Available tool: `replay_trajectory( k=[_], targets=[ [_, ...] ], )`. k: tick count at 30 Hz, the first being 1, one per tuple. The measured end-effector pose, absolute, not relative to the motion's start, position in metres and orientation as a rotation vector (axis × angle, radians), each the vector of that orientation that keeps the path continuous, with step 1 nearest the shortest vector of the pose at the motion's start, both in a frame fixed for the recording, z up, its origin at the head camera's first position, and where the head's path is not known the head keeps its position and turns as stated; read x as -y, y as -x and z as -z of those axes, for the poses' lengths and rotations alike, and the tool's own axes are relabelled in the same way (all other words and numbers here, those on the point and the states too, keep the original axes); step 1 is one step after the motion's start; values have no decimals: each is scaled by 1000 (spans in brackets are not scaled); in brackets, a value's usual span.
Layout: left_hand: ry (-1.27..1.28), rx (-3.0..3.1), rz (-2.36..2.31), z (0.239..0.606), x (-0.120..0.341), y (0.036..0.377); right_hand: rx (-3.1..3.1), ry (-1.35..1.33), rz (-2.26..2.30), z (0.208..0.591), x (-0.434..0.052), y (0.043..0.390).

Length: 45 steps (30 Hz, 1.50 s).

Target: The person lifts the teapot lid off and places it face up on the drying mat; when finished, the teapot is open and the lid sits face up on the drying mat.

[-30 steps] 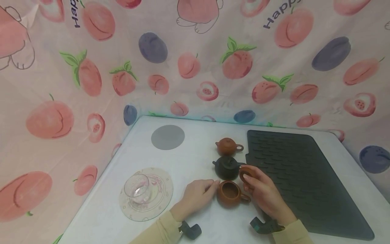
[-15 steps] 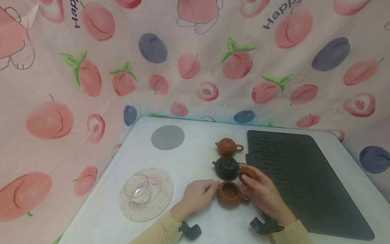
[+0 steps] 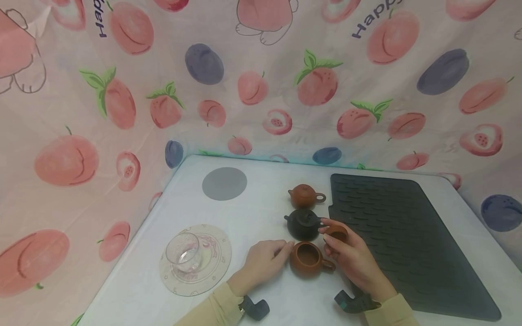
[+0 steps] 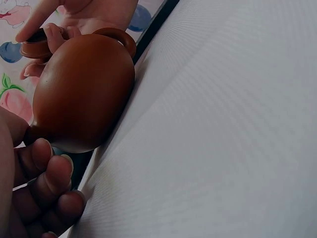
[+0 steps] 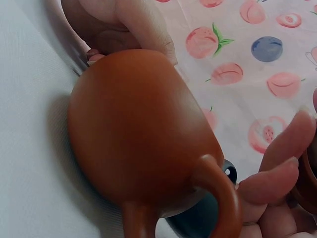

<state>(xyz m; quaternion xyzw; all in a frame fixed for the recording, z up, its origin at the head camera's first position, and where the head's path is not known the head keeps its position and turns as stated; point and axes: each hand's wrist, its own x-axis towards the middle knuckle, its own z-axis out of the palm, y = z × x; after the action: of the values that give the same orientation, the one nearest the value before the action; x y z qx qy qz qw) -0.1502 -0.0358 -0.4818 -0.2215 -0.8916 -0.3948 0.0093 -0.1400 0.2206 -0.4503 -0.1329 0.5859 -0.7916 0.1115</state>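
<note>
A lidless brown clay teapot [image 3: 301, 268] stands on the white table, its handle to the right. My left hand [image 3: 265, 260] pinches its spout between thumb and index finger, as the left wrist view shows; the other fingers curl beside the pot [image 4: 84, 94]. My right hand [image 3: 359, 260] holds the brown lid [image 3: 337, 232] by its edge, raised just right of the opening and tilted. Part of the lid is hidden behind the fingers. In the right wrist view the lid [image 5: 303, 191] shows only at the right edge, with the pot's handle [image 5: 230, 198] in front.
Behind stand a black teapot [image 3: 302, 225] and a smaller-looking brown teapot [image 3: 302, 197], both lidded. A dark ridged mat [image 3: 408, 244] covers the right side. At left, a glass cup [image 3: 182, 253] sits on a round patterned coaster [image 3: 220, 267]; a grey disc [image 3: 224, 183] lies farther back.
The lid has turned in my right hand, from its underside facing the camera to a more tipped-over angle. My left hand and the teapot have stayed in place.
</note>
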Motion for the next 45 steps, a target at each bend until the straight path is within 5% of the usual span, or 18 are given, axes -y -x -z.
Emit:
replay_trajectory(
  k=[45],
  targets=[
    [694, 2779, 1223, 482, 35, 150, -2103, 41, 2240, 449, -216, 141]
  ],
)
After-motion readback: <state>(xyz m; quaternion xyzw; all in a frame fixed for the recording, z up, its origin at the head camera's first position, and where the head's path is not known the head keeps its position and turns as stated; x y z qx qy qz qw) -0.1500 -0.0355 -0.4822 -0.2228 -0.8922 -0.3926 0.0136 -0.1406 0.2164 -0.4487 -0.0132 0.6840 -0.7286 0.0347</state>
